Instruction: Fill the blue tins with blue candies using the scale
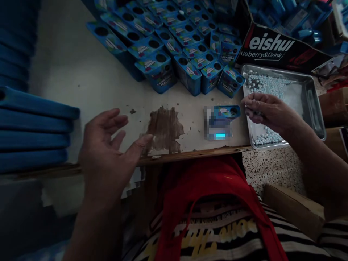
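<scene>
My left hand (107, 152) hovers at the table's front edge, its fingers spread and nothing in it. It is nearest to a brown worn patch (165, 127) in the white tabletop. My right hand (272, 110) is over the left side of a metal tray (308, 108) holding small pale blue and white candies (268, 83). Its fingers are curled together; small pale bits show at the fingertips, too unclear to name. Left of that hand, a blue candy box (225, 112) with a dark hole in its top rests on a small digital scale (209, 134) with a lit display.
Several similar blue boxes (160, 72) stand in rows at the back. A black carton (285, 47) full of blue pieces is behind the tray. Stacked blue containers (32, 127) line the left side. A brown cardboard box (293, 210) lies below at the right.
</scene>
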A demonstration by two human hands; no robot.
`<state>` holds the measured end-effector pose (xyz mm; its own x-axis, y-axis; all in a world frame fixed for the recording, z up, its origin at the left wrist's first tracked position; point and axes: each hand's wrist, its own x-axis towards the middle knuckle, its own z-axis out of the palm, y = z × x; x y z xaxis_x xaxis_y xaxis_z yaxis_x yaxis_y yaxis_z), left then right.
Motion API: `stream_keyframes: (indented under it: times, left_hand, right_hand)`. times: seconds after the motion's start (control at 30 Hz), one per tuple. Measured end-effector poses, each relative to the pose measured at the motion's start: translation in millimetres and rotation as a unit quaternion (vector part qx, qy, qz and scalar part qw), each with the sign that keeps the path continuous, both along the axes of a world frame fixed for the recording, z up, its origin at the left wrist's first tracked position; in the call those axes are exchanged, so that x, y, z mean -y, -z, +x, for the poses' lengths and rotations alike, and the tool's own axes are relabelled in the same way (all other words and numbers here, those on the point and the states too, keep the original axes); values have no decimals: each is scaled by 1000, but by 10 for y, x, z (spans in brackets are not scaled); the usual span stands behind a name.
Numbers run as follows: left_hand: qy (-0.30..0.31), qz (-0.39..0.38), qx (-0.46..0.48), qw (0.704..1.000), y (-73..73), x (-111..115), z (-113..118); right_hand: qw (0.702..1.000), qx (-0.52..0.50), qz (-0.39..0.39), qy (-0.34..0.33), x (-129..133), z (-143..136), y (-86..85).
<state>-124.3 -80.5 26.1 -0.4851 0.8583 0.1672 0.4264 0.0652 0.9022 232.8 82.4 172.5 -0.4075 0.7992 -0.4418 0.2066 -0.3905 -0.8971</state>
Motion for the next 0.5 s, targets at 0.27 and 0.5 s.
stream_keyframes:
  times: [0.27, 0.5]
  left_hand:
    - [4, -8, 9, 1000, 97, 13, -5]
    - [8, -16, 19, 1000, 27, -17, 76]
  right_hand:
    - [998, 47, 44, -23, -30, -69, 64]
    - [999, 12, 31, -26, -33, -96, 85]
